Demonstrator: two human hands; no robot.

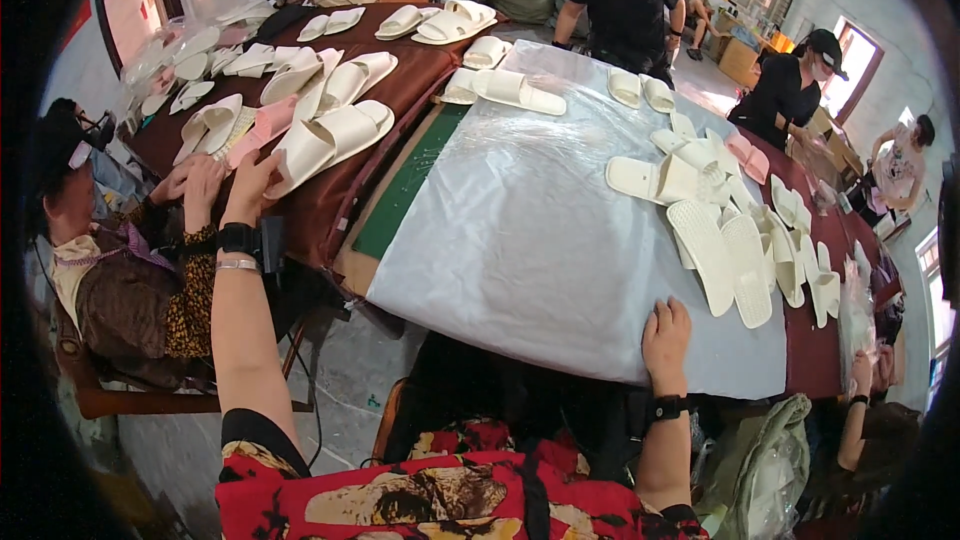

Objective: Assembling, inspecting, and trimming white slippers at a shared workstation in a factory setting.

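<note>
My left hand reaches out to the left-hand table, its fingers closed at the near end of a pair of white slippers. Beside it lies a pink slipper, close to a co-worker's hands. My right hand rests on the pale plastic sheet near the table's front edge, fingers forward and holding nothing. Ahead of that hand is a heap of white slippers, some turned sole up. A pair of pink slippers lies behind the heap.
More white slippers stand in pairs along the brown-covered table. A green mat shows beside the sheet. A seated co-worker is at my left; others stand at the far side and right. A green sack sits below right.
</note>
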